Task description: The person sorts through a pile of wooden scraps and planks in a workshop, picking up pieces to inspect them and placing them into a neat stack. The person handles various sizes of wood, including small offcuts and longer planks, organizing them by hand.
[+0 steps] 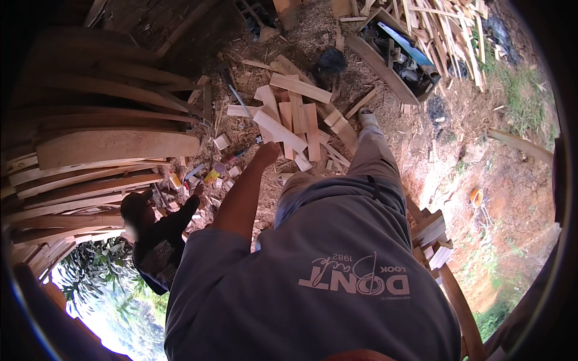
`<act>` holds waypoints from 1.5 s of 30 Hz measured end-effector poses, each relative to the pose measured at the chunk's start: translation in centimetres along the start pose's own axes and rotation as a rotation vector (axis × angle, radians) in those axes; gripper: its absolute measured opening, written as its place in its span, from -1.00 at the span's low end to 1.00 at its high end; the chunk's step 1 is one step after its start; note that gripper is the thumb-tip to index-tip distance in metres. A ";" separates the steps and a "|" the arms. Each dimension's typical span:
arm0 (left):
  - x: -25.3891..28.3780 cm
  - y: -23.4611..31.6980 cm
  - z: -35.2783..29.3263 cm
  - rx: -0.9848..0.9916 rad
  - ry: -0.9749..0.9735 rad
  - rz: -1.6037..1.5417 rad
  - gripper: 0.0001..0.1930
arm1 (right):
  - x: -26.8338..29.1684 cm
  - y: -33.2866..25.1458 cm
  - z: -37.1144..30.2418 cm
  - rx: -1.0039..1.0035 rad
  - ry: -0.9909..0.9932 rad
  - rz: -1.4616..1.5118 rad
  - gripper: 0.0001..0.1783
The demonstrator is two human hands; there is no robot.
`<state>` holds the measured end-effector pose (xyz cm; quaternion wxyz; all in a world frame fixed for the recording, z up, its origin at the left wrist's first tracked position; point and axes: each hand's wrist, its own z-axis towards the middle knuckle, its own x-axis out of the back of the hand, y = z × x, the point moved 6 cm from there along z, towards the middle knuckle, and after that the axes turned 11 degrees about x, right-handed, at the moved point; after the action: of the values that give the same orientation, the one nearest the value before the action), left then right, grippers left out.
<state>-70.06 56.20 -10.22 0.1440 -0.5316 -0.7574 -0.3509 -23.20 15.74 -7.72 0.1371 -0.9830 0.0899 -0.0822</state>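
Note:
My left hand (268, 154) reaches forward, its fingers closed at the near edge of a pale wooden board (280, 129). The fingertips are hard to make out. That board slants across a loose pile of cut boards (312, 129). Just left of the hand lie a dark-handled tool (236, 153) and a yellow container (212, 176). Small square wood blocks (222, 142) are scattered about there. A long thin metal blade (236, 96) rests at the pile's left side. My right hand is out of view, and my shirt fills the lower middle.
A person in dark clothes (159, 243) crouches at the left, an arm stretched toward the blocks. Long planks (114, 149) are stacked behind. A wooden box of tools (415, 69) stands far right, near a heap of thin offcuts (448, 30). My foot (367, 117) stands right of the boards.

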 end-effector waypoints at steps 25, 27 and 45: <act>-14.7 19.3 -9.4 0.683 -0.089 -0.257 -0.51 | 45.4 -40.6 16.9 0.217 0.047 -0.342 -0.50; -15.9 20.0 -8.2 0.672 0.018 -0.341 -0.51 | 44.1 -40.6 16.4 0.173 -0.039 -0.446 -0.50; 1.6 31.9 17.4 0.518 -0.297 -0.594 -0.72 | 42.1 -39.8 8.3 0.192 0.252 0.006 -0.59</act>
<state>-39.08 75.24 -9.61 0.0549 -0.2811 -0.9534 -0.0946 25.30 47.15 1.48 0.2183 -0.9471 0.1011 -0.2125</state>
